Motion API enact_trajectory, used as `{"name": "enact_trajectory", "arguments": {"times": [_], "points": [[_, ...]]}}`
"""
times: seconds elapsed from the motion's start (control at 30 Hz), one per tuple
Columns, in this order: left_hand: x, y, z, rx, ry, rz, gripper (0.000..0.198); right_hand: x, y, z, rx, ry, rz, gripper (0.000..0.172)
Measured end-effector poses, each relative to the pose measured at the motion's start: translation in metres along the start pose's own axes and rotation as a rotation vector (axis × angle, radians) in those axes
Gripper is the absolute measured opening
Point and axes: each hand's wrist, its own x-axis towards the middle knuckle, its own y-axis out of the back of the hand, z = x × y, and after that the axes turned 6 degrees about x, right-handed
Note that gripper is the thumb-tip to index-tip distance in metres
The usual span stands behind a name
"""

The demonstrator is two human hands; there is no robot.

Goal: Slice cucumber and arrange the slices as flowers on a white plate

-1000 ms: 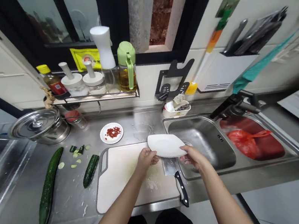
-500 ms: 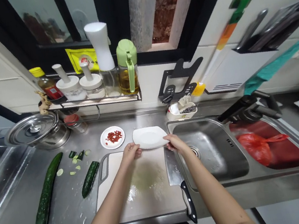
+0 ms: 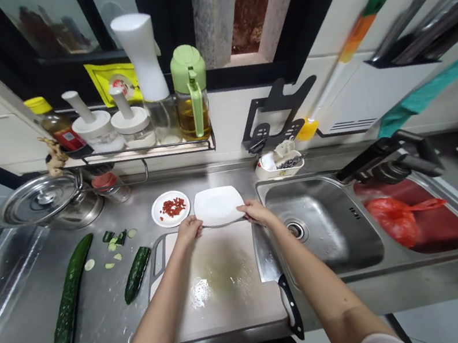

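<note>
A white rectangular plate (image 3: 219,205) is level at the back edge of the cutting board (image 3: 225,283), held at both ends. My left hand (image 3: 189,229) pinches its left front corner, and my right hand (image 3: 256,212) grips the right one. Just left of it lies a round white plate (image 3: 158,213) with chopped red pieces (image 3: 173,207). A cleaver (image 3: 267,256) rests along the board's right edge, its black handle toward me. To the board's left are a short piece of cucumber (image 3: 138,274), several cucumber slices and ends (image 3: 114,246), and a long cucumber (image 3: 70,306).
On the right is a steel sink (image 3: 330,225), with a red plastic bag (image 3: 397,219) in its second basin and a black faucet (image 3: 385,160) behind. A lidded pot (image 3: 48,204) stands at back left. Above the counter, a rack (image 3: 155,151) carries bottles and seasoning jars.
The rectangular plate has moved slightly left, closer to the round plate, with both hands still on it. The camera view has shifted a little.
</note>
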Motion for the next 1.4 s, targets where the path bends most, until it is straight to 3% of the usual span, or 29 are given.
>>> {"name": "enact_trajectory", "arguments": {"times": [0.13, 0.33, 0.5, 0.67, 1.0, 1.2, 1.4], "points": [[0.007, 0.001, -0.007, 0.084, -0.029, 0.015, 0.017, 0.005, -0.001, 0.007, -0.122, 0.026, 0.021, 0.026], [0.011, 0.002, -0.013, 0.516, -0.144, 0.166, 0.027, 0.01, 0.002, 0.01, -0.312, 0.082, 0.052, 0.028], [0.009, 0.0, -0.011, 0.749, -0.211, 0.259, 0.021, 0.015, 0.002, 0.008, -0.446, 0.11, 0.075, 0.027], [0.008, -0.005, -0.011, 0.8, -0.228, 0.279, 0.015, 0.015, 0.002, 0.004, -0.539, 0.106, 0.107, 0.029], [0.001, -0.009, -0.006, 0.855, -0.21, 0.271, 0.026, 0.022, 0.001, 0.002, -0.804, 0.086, 0.107, 0.032], [-0.004, -0.012, -0.001, 0.848, -0.203, 0.282, 0.027, 0.022, -0.002, -0.001, -0.838, 0.098, 0.117, 0.034], [-0.015, -0.006, -0.009, 0.783, -0.21, 0.308, 0.035, 0.005, 0.004, 0.0, -0.85, 0.092, 0.234, 0.048]]}}
